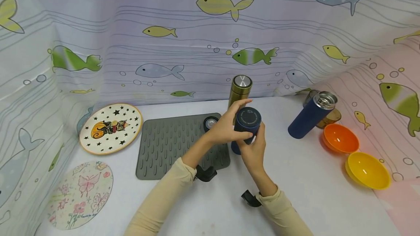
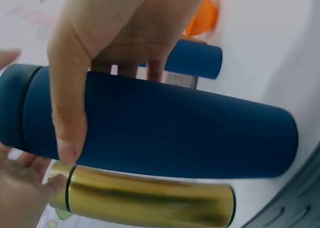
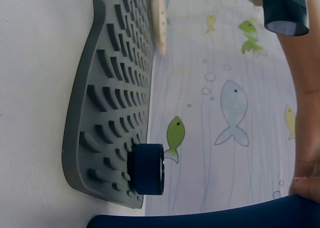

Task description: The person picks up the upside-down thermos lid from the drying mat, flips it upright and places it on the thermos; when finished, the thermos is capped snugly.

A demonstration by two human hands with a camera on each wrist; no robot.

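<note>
I hold a dark blue flask (image 1: 248, 124) upright over the white table with both hands. My left hand (image 1: 225, 126) grips its upper part just below the lid, thumb across the body. My right hand (image 1: 253, 153) grips it lower down from the near side. In the left wrist view the flask (image 2: 175, 133) fills the frame, with my thumb (image 2: 67, 112) curled over it. A gold flask (image 1: 240, 88) stands just behind, apart from the blue one. The right wrist view shows only a strip of the blue flask (image 3: 210, 219) along the bottom.
A grey ridged mat (image 1: 170, 145) lies left of the hands with a loose blue lid (image 1: 210, 122) on its far corner. A lidless blue flask (image 1: 311, 115) leans at the right, near an orange bowl (image 1: 341, 138) and a yellow bowl (image 1: 367, 170). A star plate (image 1: 111, 128) and a floral disc (image 1: 80, 192) lie far left.
</note>
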